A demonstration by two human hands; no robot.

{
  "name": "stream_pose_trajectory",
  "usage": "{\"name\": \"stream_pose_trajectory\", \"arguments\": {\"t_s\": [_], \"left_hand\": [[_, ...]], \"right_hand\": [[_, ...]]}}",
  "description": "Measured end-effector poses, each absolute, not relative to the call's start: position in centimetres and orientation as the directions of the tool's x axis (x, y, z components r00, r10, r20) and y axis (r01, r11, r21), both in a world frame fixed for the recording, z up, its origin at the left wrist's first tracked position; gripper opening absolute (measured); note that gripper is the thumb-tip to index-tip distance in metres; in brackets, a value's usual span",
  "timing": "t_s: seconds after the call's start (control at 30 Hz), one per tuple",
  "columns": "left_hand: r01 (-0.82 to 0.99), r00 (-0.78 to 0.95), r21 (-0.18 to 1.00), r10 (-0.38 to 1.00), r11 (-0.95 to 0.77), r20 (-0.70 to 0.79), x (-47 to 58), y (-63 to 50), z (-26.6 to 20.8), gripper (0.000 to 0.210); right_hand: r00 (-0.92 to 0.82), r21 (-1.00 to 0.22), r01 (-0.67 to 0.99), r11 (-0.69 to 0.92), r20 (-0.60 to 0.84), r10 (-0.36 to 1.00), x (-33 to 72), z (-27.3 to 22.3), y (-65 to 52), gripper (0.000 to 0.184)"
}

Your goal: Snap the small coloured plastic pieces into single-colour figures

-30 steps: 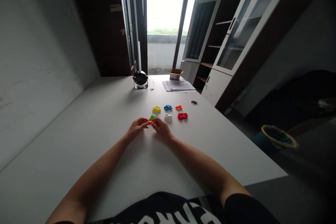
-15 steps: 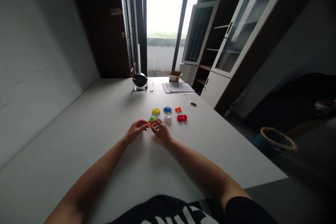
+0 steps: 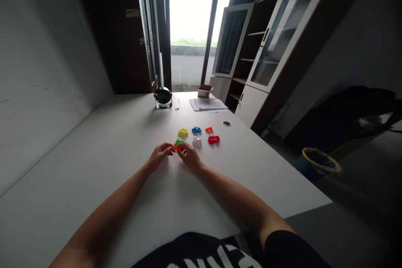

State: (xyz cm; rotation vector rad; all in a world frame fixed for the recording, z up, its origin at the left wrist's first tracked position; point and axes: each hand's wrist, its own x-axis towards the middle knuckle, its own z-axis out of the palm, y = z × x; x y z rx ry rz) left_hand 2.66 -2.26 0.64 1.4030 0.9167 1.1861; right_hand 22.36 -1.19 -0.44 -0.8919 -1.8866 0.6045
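Note:
A small orange-red plastic piece point(image 3: 176, 148) is pinched between the fingertips of my left hand point(image 3: 160, 153) and my right hand point(image 3: 190, 156), just above the white table. Right behind it sits a green plastic piece point(image 3: 179, 141), partly covered by my fingers. To the right of that are a white piece point(image 3: 197, 142) and a red piece point(image 3: 214, 139). A row farther back has a yellow piece point(image 3: 183, 132), a blue piece point(image 3: 196, 130) and an orange piece point(image 3: 209, 130). Their exact shapes are too small to make out.
On the far part of the white table point(image 3: 125, 142) stand a round black device point(image 3: 163, 97) on a metal stand, papers point(image 3: 209, 104) and an open cardboard box point(image 3: 204, 91). A cable hole point(image 3: 226, 124) lies near the right edge. A bin point(image 3: 317, 161) is on the floor at right.
The whole view has shifted slightly, so things appear a little farther left. The orange-red piece shows more between my fingertips; both hands stay close together around it.

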Motion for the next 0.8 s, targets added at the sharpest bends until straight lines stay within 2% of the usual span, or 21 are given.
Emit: {"name": "stream_pose_trajectory", "arguments": {"t_s": [0.27,0.5,0.8], "left_hand": [[0.037,0.264,0.978,0.946,-0.207,0.191,3.01,-2.33,0.87,0.033],[0.080,0.257,0.969,0.944,-0.235,0.208,2.71,-2.48,1.21,0.034],[0.080,0.258,0.973,0.947,-0.217,0.190,2.62,-2.03,0.39,0.030]], "right_hand": [[-0.332,-0.658,0.380,0.650,0.559,0.759,22.29,-0.59,-1.05,0.016],[-0.333,-0.680,0.337,0.651,0.560,0.759,22.30,-0.38,-1.32,0.028],[-0.343,-0.656,0.308,0.689,0.599,0.723,22.60,0.07,-1.29,0.021]]}}
